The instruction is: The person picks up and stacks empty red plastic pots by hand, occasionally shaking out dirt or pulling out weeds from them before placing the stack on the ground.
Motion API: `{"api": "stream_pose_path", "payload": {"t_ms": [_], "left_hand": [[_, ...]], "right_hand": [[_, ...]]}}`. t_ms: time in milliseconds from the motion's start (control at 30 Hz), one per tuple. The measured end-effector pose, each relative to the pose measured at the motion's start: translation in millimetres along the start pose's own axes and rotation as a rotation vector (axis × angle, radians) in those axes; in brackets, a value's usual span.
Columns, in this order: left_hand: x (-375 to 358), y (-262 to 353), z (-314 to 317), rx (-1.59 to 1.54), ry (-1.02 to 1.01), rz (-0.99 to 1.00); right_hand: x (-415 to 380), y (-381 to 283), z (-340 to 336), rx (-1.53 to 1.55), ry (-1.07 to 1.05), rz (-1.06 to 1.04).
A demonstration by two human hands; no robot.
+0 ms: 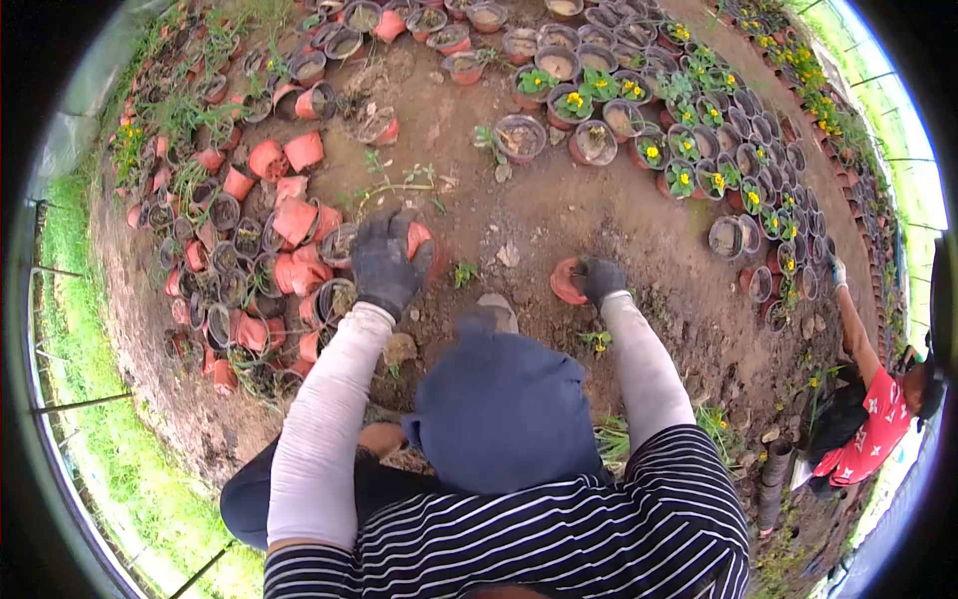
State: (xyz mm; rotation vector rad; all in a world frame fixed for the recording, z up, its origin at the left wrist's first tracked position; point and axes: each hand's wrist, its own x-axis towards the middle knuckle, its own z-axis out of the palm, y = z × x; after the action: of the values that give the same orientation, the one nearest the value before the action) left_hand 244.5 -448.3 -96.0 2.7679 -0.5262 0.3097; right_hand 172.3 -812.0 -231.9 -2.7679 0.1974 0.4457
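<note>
My left hand (384,262), in a dark glove, grips a small terracotta-coloured plastic pot (420,240) at the edge of a heap of empty pots. My right hand (600,279), also gloved, holds another small orange pot (567,282) lying on its side on the bare soil. White sleeves cover both forearms. A dark cap and a striped shirt fill the bottom of the view.
A pile of empty and tipped pots (261,270) lies at the left. Pots with yellow-flowered seedlings (689,150) stand in rows at the upper right. Another person in a red shirt (873,424) crouches at the right edge. Grass (90,399) borders the soil at left.
</note>
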Motion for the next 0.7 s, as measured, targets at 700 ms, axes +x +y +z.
{"api": "stream_pose_path", "payload": {"t_ms": [700], "left_hand": [[-11.4, -14.1, -10.3, -1.566, 0.106, -0.476]], "right_hand": [[0.8, -236.9, -125.7, 0.486, 0.497, -0.964]]}}
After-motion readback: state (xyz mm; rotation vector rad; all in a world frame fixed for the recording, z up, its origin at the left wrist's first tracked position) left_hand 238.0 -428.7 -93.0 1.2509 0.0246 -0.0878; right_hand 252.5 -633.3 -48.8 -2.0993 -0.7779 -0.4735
